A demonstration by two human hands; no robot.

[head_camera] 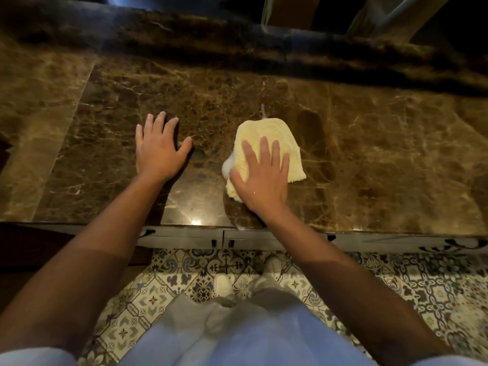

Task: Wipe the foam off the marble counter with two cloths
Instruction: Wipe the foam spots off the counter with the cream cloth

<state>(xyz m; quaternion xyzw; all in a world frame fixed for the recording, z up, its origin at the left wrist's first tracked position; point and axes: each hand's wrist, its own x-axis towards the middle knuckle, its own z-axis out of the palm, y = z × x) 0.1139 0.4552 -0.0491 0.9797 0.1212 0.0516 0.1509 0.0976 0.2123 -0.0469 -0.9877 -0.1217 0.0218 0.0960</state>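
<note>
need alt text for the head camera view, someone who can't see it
Seen from above, a person's right hand presses a yellow cloth flat on a brown marble counter, white foam at the cloth's left edge. The left hand rests bare on the counter, fingers spread.

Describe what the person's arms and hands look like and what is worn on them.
Both forearms are bare down to the wrist. The left hand and the right hand wear no gloves, rings, watch or bracelets that I can see. Pale short sleeves show only at the bottom corners of the view, near the upper arms. The fingernails look short and unpainted.
</note>
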